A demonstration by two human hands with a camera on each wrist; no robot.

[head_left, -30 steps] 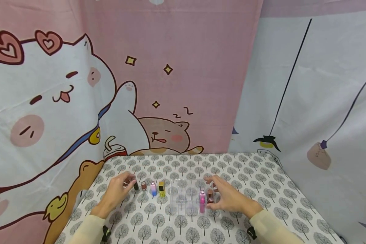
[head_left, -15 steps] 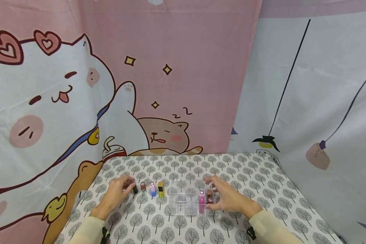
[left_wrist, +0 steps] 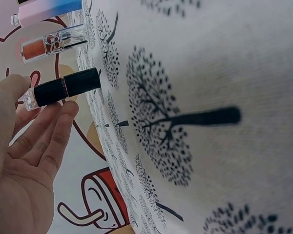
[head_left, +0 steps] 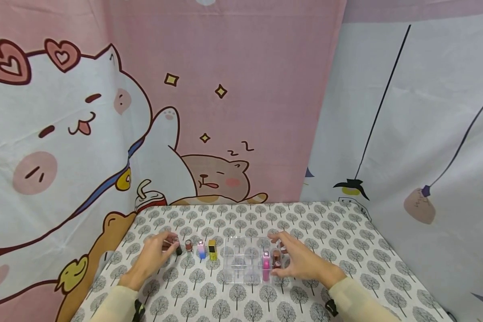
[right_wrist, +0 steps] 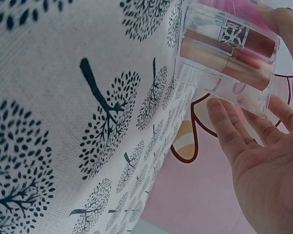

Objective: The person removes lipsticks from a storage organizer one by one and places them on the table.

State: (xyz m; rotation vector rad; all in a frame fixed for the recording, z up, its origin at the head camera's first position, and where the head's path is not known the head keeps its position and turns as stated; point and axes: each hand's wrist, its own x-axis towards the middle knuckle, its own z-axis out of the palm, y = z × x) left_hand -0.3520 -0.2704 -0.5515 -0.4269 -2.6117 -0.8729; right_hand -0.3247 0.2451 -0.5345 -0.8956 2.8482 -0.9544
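My left hand (head_left: 158,250) pinches the top of a black lipstick tube (left_wrist: 67,87) with a clear end, between thumb and fingertips. The tube stands near upright at the left end of a row of cosmetics. My right hand (head_left: 299,259) holds the right side of a clear plastic organizer (head_left: 238,282), thumb at the front and fingers behind. In the organizer's right part stand a pink tube (head_left: 266,266) and a brown-red lip gloss tube (head_left: 276,259). The right wrist view also shows a gold and reddish tube (right_wrist: 224,61) behind the clear wall.
Right of the black lipstick stand a small brown-red lip gloss tube (head_left: 189,246), a pink and blue tube (head_left: 201,250) and a yellow tube with a black patch (head_left: 212,250). A tree-print cloth (head_left: 209,293) covers the table. A cartoon curtain (head_left: 241,112) hangs behind.
My left fingers have shifted slightly at the top of the black lipstick, baring more of its clear end. My right hand and the organizer stay in place.
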